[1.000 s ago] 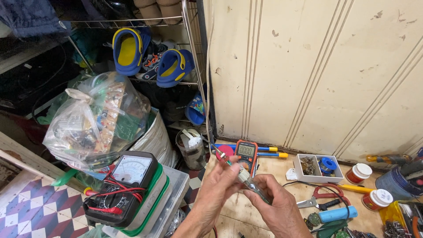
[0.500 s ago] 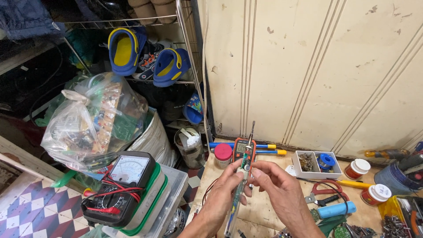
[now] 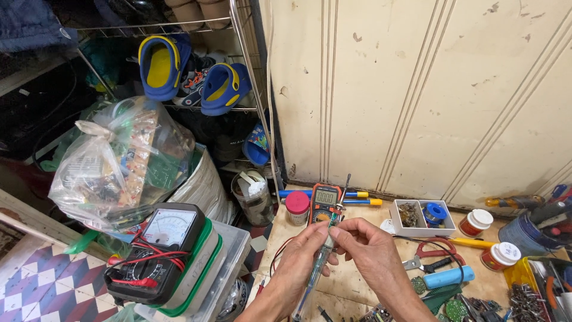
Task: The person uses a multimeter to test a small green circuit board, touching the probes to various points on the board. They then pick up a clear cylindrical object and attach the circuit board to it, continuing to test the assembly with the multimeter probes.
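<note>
My left hand (image 3: pixel 298 262) and my right hand (image 3: pixel 369 250) meet above the wooden workbench (image 3: pixel 351 286), both pinching a thin clear-handled tester screwdriver (image 3: pixel 319 262). Its metal tip points up toward the wall and its handle slants down between my wrists. Just behind the fingers stands a small orange digital multimeter (image 3: pixel 325 201), with a thin red wire (image 3: pixel 279 262) trailing off to the left of my left hand.
A black analog meter with red leads (image 3: pixel 161 247) sits on a green-rimmed box at left, beside a plastic bag of circuit boards (image 3: pixel 119 164). Pliers (image 3: pixel 432 256), a blue tube (image 3: pixel 448 277), jars (image 3: pixel 475 222), a white parts tray (image 3: pixel 423 214) and circuit scraps crowd the bench's right side.
My hands have risen and come together on the tester screwdriver, which now stands more upright in front of the multimeter. The view has shifted only slightly.
</note>
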